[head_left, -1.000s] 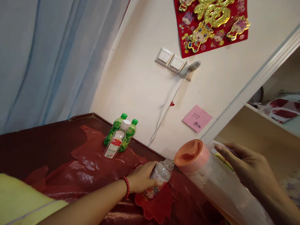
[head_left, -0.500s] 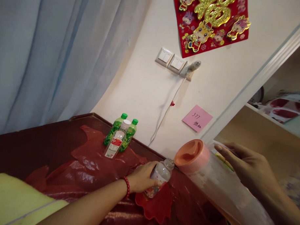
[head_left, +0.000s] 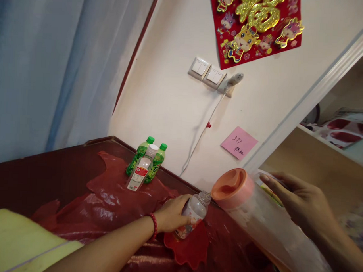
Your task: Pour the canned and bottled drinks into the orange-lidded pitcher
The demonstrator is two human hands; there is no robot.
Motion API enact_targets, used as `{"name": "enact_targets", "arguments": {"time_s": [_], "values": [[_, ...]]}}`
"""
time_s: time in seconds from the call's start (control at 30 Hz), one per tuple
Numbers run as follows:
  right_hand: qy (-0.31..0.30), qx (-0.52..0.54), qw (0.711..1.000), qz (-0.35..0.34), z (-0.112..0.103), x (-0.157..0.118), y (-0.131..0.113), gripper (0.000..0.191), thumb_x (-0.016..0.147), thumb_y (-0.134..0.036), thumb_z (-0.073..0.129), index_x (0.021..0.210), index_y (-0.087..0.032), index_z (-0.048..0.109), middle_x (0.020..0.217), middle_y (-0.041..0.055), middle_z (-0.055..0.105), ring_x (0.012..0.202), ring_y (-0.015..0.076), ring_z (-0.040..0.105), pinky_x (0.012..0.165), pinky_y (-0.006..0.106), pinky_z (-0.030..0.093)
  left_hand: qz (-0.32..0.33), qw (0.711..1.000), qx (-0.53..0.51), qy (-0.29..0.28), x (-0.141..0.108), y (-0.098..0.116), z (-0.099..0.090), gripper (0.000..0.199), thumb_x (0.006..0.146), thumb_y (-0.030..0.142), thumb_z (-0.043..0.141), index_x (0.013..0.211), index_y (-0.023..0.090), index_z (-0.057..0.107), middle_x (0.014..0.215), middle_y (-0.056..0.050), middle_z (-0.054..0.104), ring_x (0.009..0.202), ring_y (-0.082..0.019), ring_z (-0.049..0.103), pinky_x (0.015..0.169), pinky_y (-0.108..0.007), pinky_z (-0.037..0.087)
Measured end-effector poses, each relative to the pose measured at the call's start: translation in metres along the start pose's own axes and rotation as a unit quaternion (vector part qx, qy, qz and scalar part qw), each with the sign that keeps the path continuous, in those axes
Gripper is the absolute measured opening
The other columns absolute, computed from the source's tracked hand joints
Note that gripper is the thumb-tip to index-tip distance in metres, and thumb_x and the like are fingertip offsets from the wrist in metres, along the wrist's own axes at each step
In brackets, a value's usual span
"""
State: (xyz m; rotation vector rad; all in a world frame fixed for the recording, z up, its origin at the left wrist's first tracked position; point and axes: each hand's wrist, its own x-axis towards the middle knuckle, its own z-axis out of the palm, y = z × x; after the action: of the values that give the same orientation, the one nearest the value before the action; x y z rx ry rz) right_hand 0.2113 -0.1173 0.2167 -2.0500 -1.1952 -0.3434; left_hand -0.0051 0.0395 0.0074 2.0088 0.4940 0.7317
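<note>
My left hand [head_left: 175, 215], with a red bead bracelet at the wrist, is wrapped round a clear plastic bottle [head_left: 198, 208]. The bottle is uncapped, tilted slightly right, and its base is over a red scalloped mat [head_left: 192, 247]. My right hand [head_left: 301, 199] grips the handle of a large translucent pitcher [head_left: 264, 222] with an orange lid [head_left: 231, 189]. The pitcher is tipped left, and its lid's edge meets the bottle's mouth. A thin stream seems to show there, though it is hard to make out. Amber liquid lies along the pitcher's lower side.
Two green-capped bottles [head_left: 154, 167] and a clear white-capped bottle [head_left: 140, 172] stand near the wall on a crumpled red plastic sheet [head_left: 108, 185]. A white cord [head_left: 196, 146] hangs from a wall plug. Shelves [head_left: 324, 153] are at right, a blue curtain [head_left: 53, 68] at left.
The curtain at left has shifted left, baring more wall and a dark red strip. Both hands, the bottle and the pitcher stay almost where they were.
</note>
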Motion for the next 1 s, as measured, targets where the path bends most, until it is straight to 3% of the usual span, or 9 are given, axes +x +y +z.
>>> {"name": "enact_targets", "arguments": {"time_s": [0.6,0.67,0.77,0.87,1.0], "values": [[0.000,0.002,1.000,-0.006,0.0000,-0.0019,0.0046,0.078,0.065,-0.089,0.064,0.104,-0.024,0.077,0.067,0.0011,0.061,0.043,0.0116,0.036,0.039,0.026,0.026,0.022,1.000,-0.012,-0.002,0.0013,-0.0057,0.0021,0.055,0.075,0.033,0.077,0.128,0.025,0.063,0.128,-0.006,0.070,0.116,-0.031,0.066,0.098,-0.037,0.049],[-0.003,0.004,1.000,-0.009,0.0007,-0.0007,0.0048,0.075,0.067,-0.088,0.064,0.104,-0.024,0.077,0.074,0.0020,0.066,0.050,0.0141,0.045,0.044,0.026,0.029,0.028,1.000,-0.014,-0.004,0.0021,-0.0067,0.0027,0.056,0.076,0.032,0.076,0.130,0.025,0.062,0.130,-0.006,0.069,0.117,-0.030,0.065,0.100,-0.037,0.048],[-0.005,0.014,0.999,-0.028,0.0016,0.0021,0.0049,0.071,0.066,-0.087,0.065,0.098,-0.025,0.078,0.090,0.0029,0.072,0.076,0.0223,0.061,0.062,0.030,0.042,0.027,0.999,-0.019,-0.006,0.0031,-0.0065,0.0028,0.059,0.075,0.028,0.075,0.132,0.025,0.060,0.134,-0.006,0.068,0.120,-0.030,0.064,0.104,-0.037,0.046],[-0.007,0.024,0.999,-0.042,0.0020,0.0034,0.0048,0.068,0.065,-0.086,0.065,0.094,-0.025,0.077,0.097,0.0022,0.074,0.090,0.0260,0.064,0.077,0.033,0.045,0.023,0.999,-0.024,-0.007,0.0034,-0.0051,0.0024,0.062,0.074,0.023,0.074,0.133,0.026,0.059,0.137,-0.004,0.067,0.122,-0.029,0.063,0.105,-0.037,0.045],[-0.007,0.027,0.999,-0.043,0.0019,0.0028,0.0041,0.065,0.067,-0.084,0.065,0.094,-0.026,0.077,0.096,0.0013,0.075,0.091,0.0263,0.065,0.078,0.034,0.045,0.027,0.999,-0.028,-0.007,0.0037,-0.0043,0.0019,0.062,0.073,0.022,0.073,0.133,0.026,0.059,0.138,-0.005,0.066,0.123,-0.029,0.062,0.106,-0.037,0.045]]}}
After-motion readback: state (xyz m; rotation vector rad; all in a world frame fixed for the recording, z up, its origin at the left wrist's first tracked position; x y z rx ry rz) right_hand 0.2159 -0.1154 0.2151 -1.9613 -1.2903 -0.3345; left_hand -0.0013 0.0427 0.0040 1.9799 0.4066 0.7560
